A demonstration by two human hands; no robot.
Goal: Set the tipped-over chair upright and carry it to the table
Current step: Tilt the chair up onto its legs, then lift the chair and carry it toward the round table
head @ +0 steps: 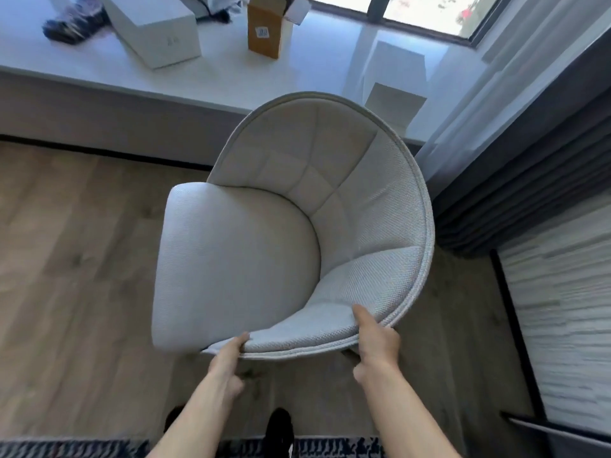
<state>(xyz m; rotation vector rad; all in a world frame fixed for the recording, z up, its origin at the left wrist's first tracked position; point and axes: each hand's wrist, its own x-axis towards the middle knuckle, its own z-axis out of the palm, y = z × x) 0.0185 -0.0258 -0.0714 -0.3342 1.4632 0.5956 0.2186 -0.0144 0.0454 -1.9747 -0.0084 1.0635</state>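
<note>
A pale grey upholstered chair [264, 246] with a curved, quilted backrest fills the middle of the head view, seat facing up. My left hand [228, 358] grips the near rim of the backrest at its lower left end. My right hand [375, 342] grips the same rim further right, thumb lying on the inner fabric. Most of the chair's legs are hidden under the seat; a dark bit shows below the rim near my right hand. No table is in view.
A white window ledge [99, 84] runs across the back with white boxes [155, 31], a brown carton [266, 31] and a dark bundle [72, 23]. Sheer and dark curtains [515, 133] hang at the right. Wooden floor [72, 259] lies left; a patterned rug [66, 449] edges the bottom.
</note>
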